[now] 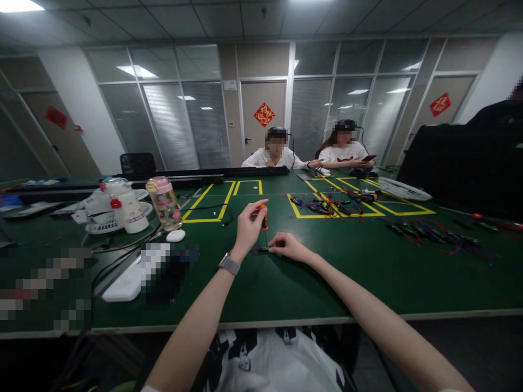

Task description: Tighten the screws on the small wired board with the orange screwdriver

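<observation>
My left hand (pixel 250 227), with a watch on its wrist, is closed around the orange and black handle of a screwdriver (pixel 264 219). The screwdriver stands nearly upright, its thin shaft pointing down at a small green circuit board (pixel 265 249) on the green table. Fingers of my right hand (pixel 289 246) pinch the right end of that board and hold it against the tabletop. Thin wires run out from the board's left side. Whether the screwdriver's tip touches a screw is too small to tell.
Wired boards (pixel 327 206) lie in a tangle inside yellow tape outlines, with another pile (pixel 433 234) to the right. A pink-lidded bottle (pixel 164 204), a white jug (pixel 128 207) and a white earbud case (pixel 175 236) stand left. Two people sit across the table (pixel 229 294).
</observation>
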A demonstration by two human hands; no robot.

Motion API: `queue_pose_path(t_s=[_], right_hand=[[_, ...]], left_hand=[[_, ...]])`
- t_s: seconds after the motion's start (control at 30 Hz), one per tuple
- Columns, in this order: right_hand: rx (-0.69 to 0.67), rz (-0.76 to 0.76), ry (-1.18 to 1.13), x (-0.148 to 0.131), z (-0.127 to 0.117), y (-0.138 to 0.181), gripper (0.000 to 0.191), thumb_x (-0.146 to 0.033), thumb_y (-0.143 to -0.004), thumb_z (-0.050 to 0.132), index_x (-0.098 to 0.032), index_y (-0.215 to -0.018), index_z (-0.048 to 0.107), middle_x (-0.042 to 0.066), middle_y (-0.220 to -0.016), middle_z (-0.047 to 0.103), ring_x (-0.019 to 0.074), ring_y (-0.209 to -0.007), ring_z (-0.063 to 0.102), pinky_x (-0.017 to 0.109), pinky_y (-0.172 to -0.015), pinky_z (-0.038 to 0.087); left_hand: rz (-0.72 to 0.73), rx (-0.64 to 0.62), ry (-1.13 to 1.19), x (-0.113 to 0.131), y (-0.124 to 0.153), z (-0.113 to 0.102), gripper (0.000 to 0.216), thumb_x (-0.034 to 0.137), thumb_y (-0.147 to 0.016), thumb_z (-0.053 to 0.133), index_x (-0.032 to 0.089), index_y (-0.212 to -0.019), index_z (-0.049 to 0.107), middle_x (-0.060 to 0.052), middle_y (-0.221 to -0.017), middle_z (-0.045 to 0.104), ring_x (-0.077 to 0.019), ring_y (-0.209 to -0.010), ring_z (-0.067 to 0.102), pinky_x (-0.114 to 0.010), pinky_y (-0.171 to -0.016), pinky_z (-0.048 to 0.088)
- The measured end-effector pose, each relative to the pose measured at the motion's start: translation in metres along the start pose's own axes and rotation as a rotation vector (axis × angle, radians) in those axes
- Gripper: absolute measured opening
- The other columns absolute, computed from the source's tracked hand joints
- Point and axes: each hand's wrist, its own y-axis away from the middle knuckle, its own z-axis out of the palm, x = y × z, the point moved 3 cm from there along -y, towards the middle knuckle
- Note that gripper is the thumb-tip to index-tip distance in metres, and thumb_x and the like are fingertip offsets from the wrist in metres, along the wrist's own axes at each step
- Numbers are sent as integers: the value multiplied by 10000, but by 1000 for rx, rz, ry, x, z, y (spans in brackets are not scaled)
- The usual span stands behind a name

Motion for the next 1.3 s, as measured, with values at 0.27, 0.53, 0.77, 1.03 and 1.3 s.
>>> queue_pose_path(t_s=[0.27, 0.53, 0.77, 1.03, 1.3], right_hand=[[1, -13, 17, 2, 0, -1, 187, -270, -739, 704, -146, -875, 739, 32, -762, 621, 114, -625, 534, 227, -595, 423], [7, -6, 12, 3, 1, -1, 169, -251, -737, 705, -143, -865, 736, 30, -747, 623, 114, -613, 532, 227, -584, 423], [10, -12, 26, 2, 1, -2, 160, -252, -736, 709, -151, -857, 738, 25, -736, 614, 114, -619, 528, 227, -590, 423], [9, -8, -9, 2, 0, -1, 183, -258, -734, 706, -131, -862, 732, 28, -743, 613, 114, -609, 531, 227, -579, 418], [1, 6, -4, 1, 0, -1, 156, -240, -738, 706, -143, -857, 731, 32, -768, 626, 114, -618, 545, 230, -592, 443]], left_hand=[[13, 32, -15, -3, 0, 0, 240, 302, -889, 510, 207, -1055, 655, -50, -1010, 602, -139, -880, 590, -243, -762, 479], [30, 30, -15, 1, 1, -2, 244, 287, -891, 502, 193, -1059, 653, -52, -957, 621, -143, -860, 597, -249, -743, 483], [32, 33, -26, 1, 1, -1, 247, 310, -887, 513, 212, -1060, 659, -60, -1020, 616, -155, -908, 598, -257, -757, 493], [50, 49, -8, 0, 1, -1, 244, 297, -897, 501, 201, -1057, 658, -61, -1008, 646, -160, -909, 611, -266, -783, 487], [30, 27, -8, 1, 2, 0, 262, 315, -900, 492, 209, -1076, 654, -59, -1040, 635, -158, -938, 607, -255, -791, 481]])
